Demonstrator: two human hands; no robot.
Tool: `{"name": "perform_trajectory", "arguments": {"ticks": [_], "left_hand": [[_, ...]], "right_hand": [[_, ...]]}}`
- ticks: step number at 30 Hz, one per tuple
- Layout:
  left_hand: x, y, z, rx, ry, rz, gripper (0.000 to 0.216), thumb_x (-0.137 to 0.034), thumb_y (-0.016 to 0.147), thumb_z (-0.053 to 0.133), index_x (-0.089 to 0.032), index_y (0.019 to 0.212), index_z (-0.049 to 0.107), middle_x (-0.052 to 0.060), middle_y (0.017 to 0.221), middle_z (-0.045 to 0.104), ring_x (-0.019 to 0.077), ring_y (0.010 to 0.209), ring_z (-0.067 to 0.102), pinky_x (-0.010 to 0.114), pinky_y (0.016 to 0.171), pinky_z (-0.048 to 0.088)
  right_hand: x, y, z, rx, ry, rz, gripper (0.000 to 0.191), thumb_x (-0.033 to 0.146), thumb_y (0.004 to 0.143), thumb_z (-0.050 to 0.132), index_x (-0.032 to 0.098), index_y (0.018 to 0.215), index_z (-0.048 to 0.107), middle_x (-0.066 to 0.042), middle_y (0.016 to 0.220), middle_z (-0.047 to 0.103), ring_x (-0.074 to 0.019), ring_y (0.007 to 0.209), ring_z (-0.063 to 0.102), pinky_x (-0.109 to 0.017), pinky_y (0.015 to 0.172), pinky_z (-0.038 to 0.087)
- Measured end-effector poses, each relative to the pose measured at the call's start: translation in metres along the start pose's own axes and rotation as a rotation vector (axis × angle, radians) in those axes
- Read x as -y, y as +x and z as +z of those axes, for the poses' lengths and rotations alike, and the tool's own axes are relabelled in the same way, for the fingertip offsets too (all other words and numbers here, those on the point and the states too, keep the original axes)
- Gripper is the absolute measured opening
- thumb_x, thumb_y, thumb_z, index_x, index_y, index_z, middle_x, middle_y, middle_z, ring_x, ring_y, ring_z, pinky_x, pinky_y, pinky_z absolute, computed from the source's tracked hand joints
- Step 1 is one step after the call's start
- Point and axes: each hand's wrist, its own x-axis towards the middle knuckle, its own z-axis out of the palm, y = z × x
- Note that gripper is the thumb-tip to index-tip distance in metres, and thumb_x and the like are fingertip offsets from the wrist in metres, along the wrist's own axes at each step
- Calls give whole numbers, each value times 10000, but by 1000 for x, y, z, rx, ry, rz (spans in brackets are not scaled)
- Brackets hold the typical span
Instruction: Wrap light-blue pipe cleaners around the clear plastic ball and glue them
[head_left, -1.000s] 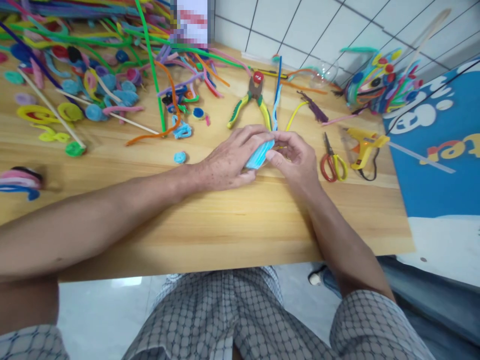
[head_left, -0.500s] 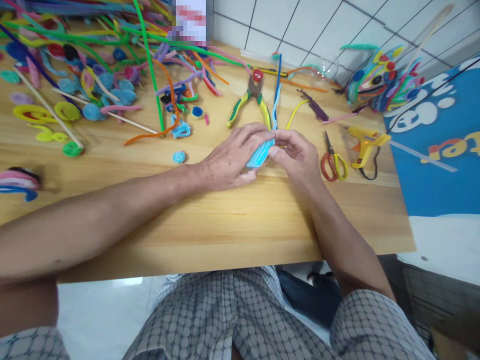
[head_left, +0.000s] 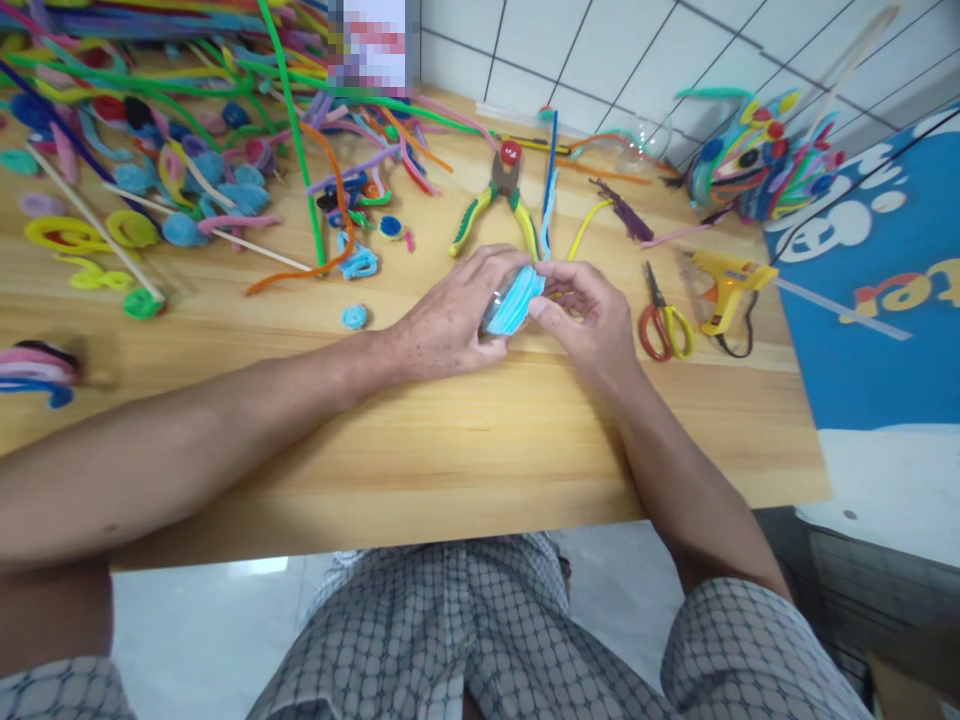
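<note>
Between my two hands is a clear, rounded plastic ball partly covered with rows of light-blue pipe cleaner (head_left: 516, 302). My left hand (head_left: 457, 305) wraps around its left side, with the fingers over the top and the thumb below. On the other side, my right hand (head_left: 589, 310) pinches the edge of the blue rows with thumb and fingertips; the exact grip point is partly hidden. Just beyond the hands lie pliers (head_left: 508, 185) with green-yellow handles, spread apart. Blue strips of pipe cleaner (head_left: 553, 185) extend away beside them.
Loose pipe cleaners (head_left: 247, 75) and coiled pieces crowd the back left. To the right lie scissors (head_left: 660, 320) and a yellow glue gun (head_left: 724, 290). A clear ball (head_left: 645, 140) and colourful pipe-cleaner fish (head_left: 739, 165) stand near the tiled wall. A small blue coil (head_left: 354, 316) sits left of my hands.
My left fingers have drawn back a little, uncovering more of the clear surface and blue rows. The view has shifted slightly; a dark-trousered leg under the table is no longer visible.
</note>
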Motion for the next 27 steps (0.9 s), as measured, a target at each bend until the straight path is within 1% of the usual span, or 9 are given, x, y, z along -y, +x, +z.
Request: {"name": "perform_trajectory", "arguments": {"ticks": [4,9,11,14,18,20,22,24,27], "left_hand": [[2,-2,2,-21,21,-35,857,-324,879,809,-266,1643,424,187,1674,546,399,1606,520,639,1293,551],[3,-4,1,-22,10,-1,817,-281,864,791,-261,1596,428,205,1628,559,391,1574,548,609,1231,591],[2,-4,0,-25,0,11,776,-316,896,782,-257,1587,436,208,1626,560,387,1569,554,593,1212,602],[-2,-4,-4,-31,-25,1,667,-427,986,739,-240,1567,470,199,1600,598,365,1530,596,568,1215,600],[-10,-2,-8,-39,-70,-118,550,-557,1073,647,-234,1502,531,163,1481,694,314,1356,706,527,1171,621],[-13,-1,-8,-50,-98,-165,530,-590,1079,638,-232,1460,549,156,1430,716,296,1297,725,510,1142,632],[-15,-1,-8,-61,-137,-179,525,-605,1073,654,-227,1422,555,154,1399,719,284,1260,731,501,1127,636],[-14,-1,-7,-67,-168,-187,528,-616,1069,670,-229,1407,550,146,1388,711,272,1226,735,493,1105,642],[-12,-2,-8,-57,-184,-198,549,-650,1066,686,-250,1413,545,132,1388,700,261,1206,730,472,1071,650]], "right_hand": [[3,-2,0,-9,-62,-52,515,726,959,822,324,1280,827,-62,1189,823,-266,1073,780,-472,973,685],[3,-2,0,6,-158,-127,442,651,994,810,322,1290,827,-69,1146,821,-283,1071,766,-478,942,679],[2,-2,1,10,-179,-152,426,630,1001,806,321,1293,824,-75,1161,819,-292,1075,761,-489,944,678],[2,-4,3,-5,-202,-202,411,596,1014,796,323,1321,815,-84,1177,813,-303,1077,757,-512,962,679],[4,-7,7,-23,-253,-223,409,582,1019,784,344,1351,800,-91,1244,813,-325,1108,756,-560,1034,675],[5,-8,9,-20,-256,-223,418,596,1014,787,357,1357,794,-90,1283,811,-332,1126,754,-576,1061,671],[5,-8,10,-17,-236,-235,426,603,1013,791,359,1363,791,-91,1290,810,-331,1128,752,-577,1067,670],[5,-8,11,-21,-214,-236,427,611,1014,795,361,1360,795,-90,1271,812,-326,1117,753,-568,1050,676],[5,-7,10,-13,-192,-196,454,657,995,808,368,1345,808,-82,1257,817,-319,1099,758,-548,1003,691]]}}
